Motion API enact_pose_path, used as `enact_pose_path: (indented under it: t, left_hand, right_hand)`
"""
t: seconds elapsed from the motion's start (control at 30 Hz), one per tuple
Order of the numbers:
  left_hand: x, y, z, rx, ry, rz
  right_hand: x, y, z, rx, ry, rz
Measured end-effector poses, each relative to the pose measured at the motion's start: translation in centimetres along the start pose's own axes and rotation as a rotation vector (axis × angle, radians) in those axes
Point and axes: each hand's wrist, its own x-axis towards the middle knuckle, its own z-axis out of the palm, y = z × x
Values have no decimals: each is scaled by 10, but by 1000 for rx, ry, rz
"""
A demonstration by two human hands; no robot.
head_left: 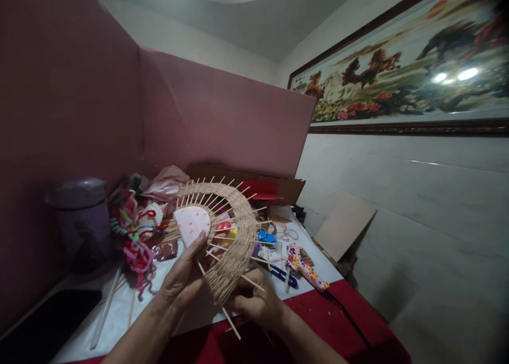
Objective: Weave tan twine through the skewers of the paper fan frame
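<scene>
A half-round woven stick fan [246, 223], with thin wooden sticks spreading out through a band of brown twine, is held up over the table. At its centre is a white half-circle pad [193, 223] with small red spots. My left hand [186, 274] grips the fan at this pad, thumb on the front face and the other fingers behind. Close to the band's lower right end, my right hand [256, 300] has its fingers curled in a pinch beside the stick ends. What lies between those fingers is hidden.
Behind the fan are fuzzy coloured pipe cleaners [139, 247], blue-lidded tubs [266, 236] and a dark blue cutter [283, 275]. A flower-patterned glue gun [306, 268] lies right, its cord trailing forward. At left are a lidded purple container [81, 226], a black phone-like slab [51, 324] and a translucent stick [106, 308].
</scene>
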Motion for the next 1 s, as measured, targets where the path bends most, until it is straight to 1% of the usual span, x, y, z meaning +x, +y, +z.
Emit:
enact_pose_path:
  t: [0.17, 0.23, 0.3, 0.4, 0.47, 0.53, 0.6, 0.63, 0.7, 0.77, 0.83, 0.9, 0.93, 1.0]
  left_hand:
    - [-1, 3, 3, 37, 35, 61]
    - [-2, 5, 4, 57, 32, 85]
    - [-2, 6, 4, 81, 33, 132]
    - [-1, 8, 3, 115, 48, 210]
    - [0, 9, 3, 129, 55, 248]
    - [2, 10, 2, 138, 57, 290]
    - [3, 9, 1, 129, 61, 334]
    - [3, 9, 0, 119, 67, 346]
    - [4, 9, -1, 97, 78, 354]
    - [5, 8, -2, 81, 87, 360]
    - [6, 8, -3, 78, 87, 370]
    - [6, 8, -2, 89, 78, 383]
    - [6, 7, -2, 101, 71, 386]
    - [6, 7, 0, 130, 66, 393]
  right_hand:
    - [0, -3, 0, 28, 53, -52]
    - [0, -4, 0, 22, 76, -76]
    - [0, -4, -1, -37, 111, -93]
    - [0, -2, 0, -192, 183, -93]
    - [0, 0, 2, -254, 277, -49]
    - [-1, 2, 3, -238, 397, 38]
    - [-4, 2, 4, -131, 486, 138]
    - [-6, 1, 3, -41, 500, 188]
    - [-10, -2, 1, 200, 451, 290]
    - [-16, -8, -1, 433, 336, 386]
    - [-19, -16, -4, 547, 260, 432]
    - [-21, -23, -5, 496, 272, 435]
    - [-21, -27, -5, 410, 299, 414]
    - [-20, -32, -5, 136, 383, 325]
